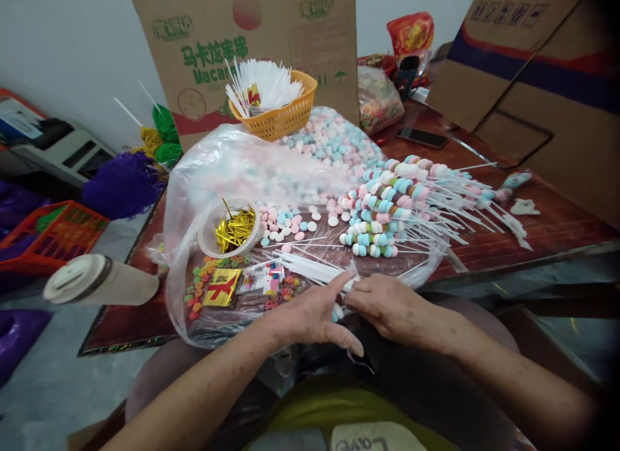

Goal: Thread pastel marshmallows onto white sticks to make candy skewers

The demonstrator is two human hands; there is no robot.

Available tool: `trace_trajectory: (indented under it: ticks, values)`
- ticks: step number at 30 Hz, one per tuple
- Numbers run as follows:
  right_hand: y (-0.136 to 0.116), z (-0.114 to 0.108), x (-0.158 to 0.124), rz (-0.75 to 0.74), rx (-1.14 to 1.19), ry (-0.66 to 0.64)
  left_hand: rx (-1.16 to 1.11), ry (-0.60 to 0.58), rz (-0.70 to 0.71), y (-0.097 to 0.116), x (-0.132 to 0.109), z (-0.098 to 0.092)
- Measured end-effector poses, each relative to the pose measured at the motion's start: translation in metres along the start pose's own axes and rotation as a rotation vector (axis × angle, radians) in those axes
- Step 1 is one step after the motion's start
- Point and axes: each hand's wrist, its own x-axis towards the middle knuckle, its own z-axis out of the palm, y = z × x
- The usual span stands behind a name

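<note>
My left hand (322,312) is at the near edge of the table, thumb and forefinger spread apart. Blue and white candy pieces (338,312) show between its fingers and my right hand; whether either hand bears them is hidden. My right hand (385,305) touches or nearly touches the left one, its fingers pressed together, what they pinch hidden. Just beyond both hands lies a bundle of white paper sticks (310,268). To the right is a pile of candy skewers (387,205), pastel discs threaded on white sticks. Loose candy discs (295,225) lie on clear plastic.
A tub (206,234) holds gold twist ties (236,230). Ring candies (197,280) and a gold packet (221,287) lie left. A yellow basket (285,121) of white sticks stands behind, near a carton (266,24). A lidded cup (111,282) and phone (421,137) are on the table.
</note>
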Motion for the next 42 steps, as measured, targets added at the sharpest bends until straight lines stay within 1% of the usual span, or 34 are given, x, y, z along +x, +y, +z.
trace_trajectory:
  ticks: [1,4,5,6,7,9,11,12,14,16,19,21,24,25,27,29,31,32,34,35,36,38,40,42]
  values:
    - [0.003,0.001,-0.001,0.002,0.031,0.021,0.036,0.002,-0.013,0.0,-0.003,-0.005]
    - [0.011,-0.003,-0.009,0.027,0.137,0.112,0.266,0.046,-0.092,-0.005,-0.017,-0.02]
    - [0.013,-0.005,-0.011,0.025,0.17,0.124,0.32,0.057,-0.127,-0.007,-0.022,-0.022]
    - [0.014,-0.008,-0.013,0.015,0.194,0.125,0.325,0.05,-0.16,-0.01,-0.025,-0.023]
    - [0.014,-0.01,-0.015,-0.003,0.204,0.121,0.27,0.021,-0.191,-0.013,-0.028,-0.023]
    - [0.013,-0.013,-0.015,-0.054,0.164,0.126,0.039,-0.089,-0.243,-0.016,-0.029,-0.022]
    - [0.009,-0.014,-0.013,-0.118,0.036,0.157,-0.216,-0.215,-0.283,-0.017,-0.027,-0.02]
    - [0.007,-0.015,-0.012,-0.149,-0.04,0.176,-0.305,-0.261,-0.302,-0.016,-0.026,-0.02]
    - [0.001,-0.013,-0.009,-0.186,-0.152,0.191,-0.368,-0.297,-0.309,-0.012,-0.021,-0.02]
    - [-0.004,-0.011,-0.005,-0.179,-0.157,0.159,-0.307,-0.265,-0.279,-0.007,-0.017,-0.019]
    - [-0.005,-0.011,0.001,-0.136,-0.086,0.095,-0.18,-0.194,-0.211,-0.001,-0.012,-0.017]
    - [-0.001,-0.014,0.001,-0.112,-0.068,0.136,-0.18,-0.169,-0.181,0.0,-0.012,-0.017]
    - [0.002,-0.018,0.002,-0.076,-0.029,0.219,-0.235,-0.147,-0.179,-0.003,-0.013,-0.014]
    - [0.001,-0.017,0.004,-0.071,-0.003,0.223,-0.246,-0.148,-0.181,-0.004,-0.013,-0.011]
    - [-0.007,-0.009,0.01,-0.069,0.05,0.185,-0.271,-0.149,-0.178,-0.007,-0.009,0.0]
    - [-0.016,0.003,0.017,-0.062,0.092,0.132,-0.328,-0.147,-0.192,-0.009,-0.005,0.012]
    - [-0.019,0.01,0.021,-0.057,0.148,0.102,-0.473,-0.112,-0.21,-0.011,-0.005,0.015]
    - [-0.018,0.011,0.021,-0.058,0.192,0.109,-0.58,-0.078,-0.194,-0.013,-0.009,0.012]
    - [-0.011,0.006,0.018,-0.054,0.295,0.145,-0.774,0.002,-0.109,-0.016,-0.022,0.0]
    - [-0.007,0.001,0.016,-0.049,0.341,0.166,-0.814,0.027,-0.061,-0.018,-0.03,-0.007]
    - [-0.004,-0.004,0.015,-0.045,0.372,0.181,-0.804,0.01,-0.055,-0.02,-0.039,-0.011]
    - [-0.001,-0.013,0.015,-0.05,0.366,0.192,-0.768,-0.116,-0.129,-0.023,-0.055,-0.011]
    - [-0.004,-0.017,0.019,-0.085,0.308,0.192,-0.87,-0.2,-0.216,-0.025,-0.063,0.002]
    - [-0.011,-0.017,0.028,-0.112,0.249,0.172,-1.015,-0.186,-0.259,-0.024,-0.064,0.019]
